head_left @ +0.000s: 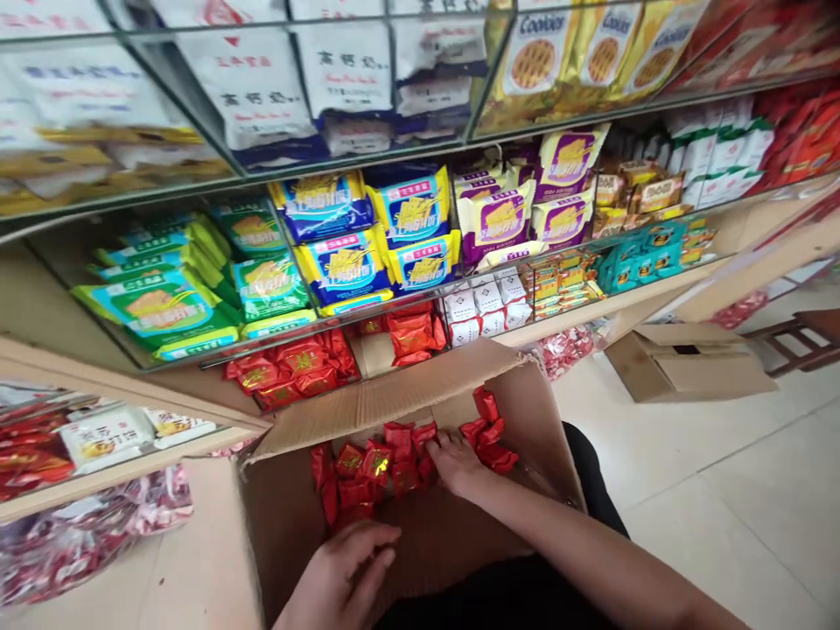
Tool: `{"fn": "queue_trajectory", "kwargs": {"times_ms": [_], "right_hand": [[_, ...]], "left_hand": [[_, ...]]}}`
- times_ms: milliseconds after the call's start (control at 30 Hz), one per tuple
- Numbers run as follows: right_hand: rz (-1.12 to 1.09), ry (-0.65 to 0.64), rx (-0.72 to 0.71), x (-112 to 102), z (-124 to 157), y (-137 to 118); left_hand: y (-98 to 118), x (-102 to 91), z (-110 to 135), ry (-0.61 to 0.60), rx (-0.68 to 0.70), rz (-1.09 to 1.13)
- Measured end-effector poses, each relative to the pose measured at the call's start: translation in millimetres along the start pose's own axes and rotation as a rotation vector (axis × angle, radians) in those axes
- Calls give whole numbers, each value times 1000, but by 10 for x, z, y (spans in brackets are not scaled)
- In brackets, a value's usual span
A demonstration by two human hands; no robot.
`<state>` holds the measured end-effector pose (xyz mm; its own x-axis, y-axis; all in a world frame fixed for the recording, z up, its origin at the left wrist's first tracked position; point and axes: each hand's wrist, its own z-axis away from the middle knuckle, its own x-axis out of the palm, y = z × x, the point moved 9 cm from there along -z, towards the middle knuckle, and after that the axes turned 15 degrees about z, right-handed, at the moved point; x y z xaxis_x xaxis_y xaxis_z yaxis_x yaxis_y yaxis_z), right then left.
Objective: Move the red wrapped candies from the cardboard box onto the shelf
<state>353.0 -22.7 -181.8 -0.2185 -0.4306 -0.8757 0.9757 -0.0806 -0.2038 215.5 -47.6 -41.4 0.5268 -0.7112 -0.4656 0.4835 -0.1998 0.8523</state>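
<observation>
An open cardboard box (420, 398) sits in front of me, its bottom holding several small red snack packets (367, 468). My right hand (452, 461) reaches into the box and rests on the red packets, its fingers curled among them. My left hand (345, 573) lies on the box's near inner wall, fingers together and stretched flat, holding nothing. More red packets (295, 366) are stacked on the lower glass shelf just behind the box.
Glass shelves (354, 166) carry green, blue and purple biscuit packs, white bags above, and cookie packs top right. A second closed cardboard box (689, 360) lies on the tiled floor at right, by a wooden stool (804, 337). Bagged sweets fill the shelf at left.
</observation>
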Motion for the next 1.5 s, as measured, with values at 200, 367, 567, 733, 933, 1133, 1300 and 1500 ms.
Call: {"fn": "queue_trajectory", "kwargs": {"times_ms": [200, 367, 567, 733, 933, 1133, 1300, 1500], "right_hand": [[-63, 33, -6, 84, -62, 111], [-318, 124, 9, -153, 253, 162], [-1344, 77, -39, -295, 657, -122], [-1349, 142, -150, -531, 868, -241], [-1232, 305, -163, -712, 1016, -183], [-1320, 400, -174, -870, 1168, -175], [-1313, 458, -185, -1092, 1229, -159], [-1254, 423, 7, -864, 1097, 120]], "left_hand": [[-370, 39, 127, 140, -158, 298], [-585, 7, 18, 333, -248, 496], [-406, 150, -226, 280, -221, 882], [-207, 71, -183, 252, -197, 759], [126, -29, -127, 182, -137, 443], [633, -111, -108, 37, -18, 86], [1070, -306, -270, -14, 158, -225], [1028, -1071, -884, 355, 215, -574]]}}
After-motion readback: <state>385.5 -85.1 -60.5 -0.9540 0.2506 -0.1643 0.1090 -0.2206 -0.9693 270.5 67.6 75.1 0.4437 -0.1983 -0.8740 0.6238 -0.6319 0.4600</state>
